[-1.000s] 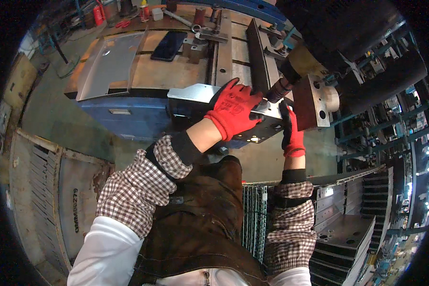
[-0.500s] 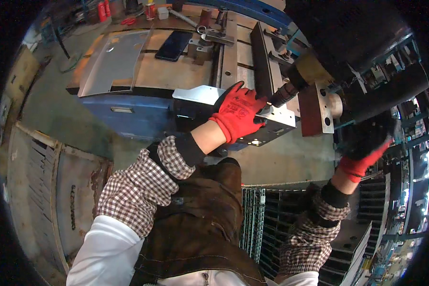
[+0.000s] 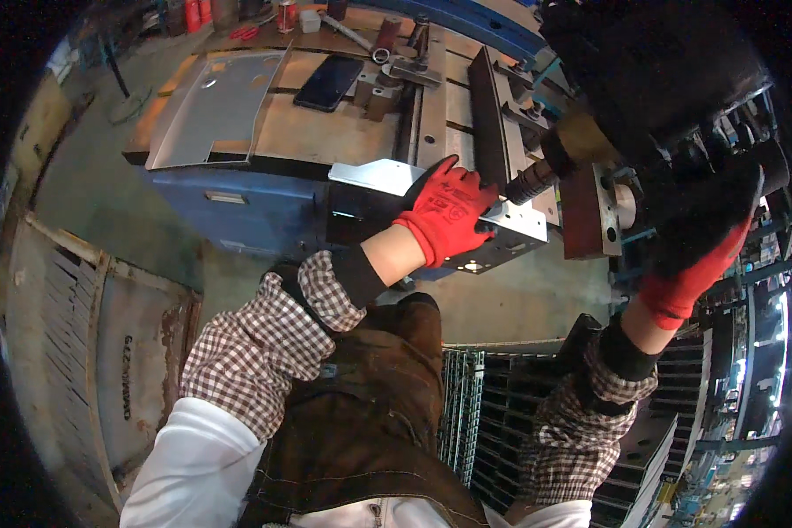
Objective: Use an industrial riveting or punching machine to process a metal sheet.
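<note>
My left hand (image 3: 449, 207), in a red glove with dark fingertips, presses on a bent sheet-metal part (image 3: 374, 174) at the front of the machine table. Its fingers are curled around the part's edge. Close to those fingers, the dark tool tip of the spindle (image 3: 530, 180) comes down at a slant to the part's right portion, where several holes show. At the right, my right hand (image 3: 704, 238), gloved in red and black, is raised beside a thick black cylindrical bar (image 3: 775, 167). Its dark fingers merge with the dark machine, so I cannot see whether they grip it.
A second sheet-metal piece (image 3: 207, 110) and a phone (image 3: 328, 83) lie on the slotted table (image 3: 326, 141). Steel clamps (image 3: 411, 72) and a long dark rail (image 3: 488, 114) stand behind my left hand. A reddish block (image 3: 590, 216) hangs beside the spindle. A rusty metal cabinet (image 3: 145, 370) is at left.
My right hand has moved up and right, against the black bar. The left hand stays on the sheet-metal part. The whole view has shifted slightly.
</note>
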`<state>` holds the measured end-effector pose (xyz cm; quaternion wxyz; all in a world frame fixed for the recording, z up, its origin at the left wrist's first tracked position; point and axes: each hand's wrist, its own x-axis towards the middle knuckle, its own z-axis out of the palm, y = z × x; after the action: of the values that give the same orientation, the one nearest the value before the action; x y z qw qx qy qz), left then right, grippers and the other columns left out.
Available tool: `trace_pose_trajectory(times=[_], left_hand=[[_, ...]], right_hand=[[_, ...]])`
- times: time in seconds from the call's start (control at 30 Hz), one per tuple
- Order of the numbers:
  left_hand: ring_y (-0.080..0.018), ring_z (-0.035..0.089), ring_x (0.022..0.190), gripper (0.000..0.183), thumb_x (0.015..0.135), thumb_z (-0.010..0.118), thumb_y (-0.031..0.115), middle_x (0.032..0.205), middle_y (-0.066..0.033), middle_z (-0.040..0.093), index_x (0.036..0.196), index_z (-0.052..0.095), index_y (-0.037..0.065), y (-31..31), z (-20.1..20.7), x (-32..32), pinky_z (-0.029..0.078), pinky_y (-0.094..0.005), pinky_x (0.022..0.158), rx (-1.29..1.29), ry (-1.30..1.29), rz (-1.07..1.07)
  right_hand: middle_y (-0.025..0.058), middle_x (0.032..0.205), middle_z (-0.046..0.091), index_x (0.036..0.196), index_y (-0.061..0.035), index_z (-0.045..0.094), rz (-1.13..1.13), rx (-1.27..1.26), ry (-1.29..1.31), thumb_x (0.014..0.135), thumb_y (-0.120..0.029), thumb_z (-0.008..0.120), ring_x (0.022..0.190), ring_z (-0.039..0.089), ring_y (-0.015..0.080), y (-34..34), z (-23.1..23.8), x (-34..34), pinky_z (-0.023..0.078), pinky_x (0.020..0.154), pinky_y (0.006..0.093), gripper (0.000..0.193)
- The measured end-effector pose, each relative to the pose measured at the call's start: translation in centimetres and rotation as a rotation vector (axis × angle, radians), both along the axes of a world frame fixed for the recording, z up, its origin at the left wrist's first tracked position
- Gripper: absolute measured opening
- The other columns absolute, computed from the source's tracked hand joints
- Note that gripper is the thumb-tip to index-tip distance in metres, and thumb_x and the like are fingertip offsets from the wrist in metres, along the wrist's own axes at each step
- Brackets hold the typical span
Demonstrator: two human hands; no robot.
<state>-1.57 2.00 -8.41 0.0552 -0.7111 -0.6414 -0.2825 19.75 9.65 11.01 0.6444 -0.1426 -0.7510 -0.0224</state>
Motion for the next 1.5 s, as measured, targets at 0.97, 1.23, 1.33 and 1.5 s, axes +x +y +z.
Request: trace_pose_trajectory(times=[0.97,1.23,1.33,1.5], left_hand=[[-0.0315,0.058,0.121,0.066,0.081,0.073,0.051,0.117,-0.0155,0.066,0.132,0.064,0.011,0.0,-0.3,0.0,0.029,-0.0481,0.122,0.009,-0.007,-0.007],[-0.0323,0.058,0.121,0.068,0.080,0.074,0.051,0.117,-0.0167,0.065,0.134,0.062,0.011,-0.1,-0.3,0.0,0.028,-0.0478,0.122,0.016,0.009,-0.027],[-0.0324,0.058,0.120,0.068,0.080,0.075,0.050,0.116,-0.0168,0.065,0.135,0.062,0.011,-0.1,-0.1,0.0,0.029,-0.0468,0.121,0.009,0.010,-0.009],[-0.0336,0.059,0.116,0.070,0.079,0.075,0.049,0.113,-0.0170,0.064,0.135,0.061,0.010,-0.6,-0.3,-0.9,0.031,-0.0477,0.119,-0.020,-0.038,-0.013]], right_hand=[[0.0168,0.135,0.064,0.144,-0.0005,0.054,0.147,-0.229,0.179,0.107,-0.029,0.049,0.117,0.067,0.0268,-0.3,2.4,-1.5,0.055,0.101,0.0422,0.046],[0.0115,0.133,0.065,0.141,-0.0014,0.056,0.313,-0.269,0.115,0.106,-0.029,0.053,0.114,0.065,0.0218,2.1,8.3,0.9,0.054,0.097,0.0376,0.044],[0.0102,0.132,0.064,0.142,-0.0017,0.055,0.257,-0.180,0.149,0.104,-0.030,0.057,0.114,0.063,0.0216,4.2,8.2,1.7,0.052,0.097,0.0370,0.047],[0.0142,0.152,0.046,0.152,-0.0007,0.039,0.072,-0.208,0.102,0.107,-0.035,0.050,0.135,0.047,0.0262,6.3,-3.5,3.2,0.036,0.115,0.0406,0.058]])
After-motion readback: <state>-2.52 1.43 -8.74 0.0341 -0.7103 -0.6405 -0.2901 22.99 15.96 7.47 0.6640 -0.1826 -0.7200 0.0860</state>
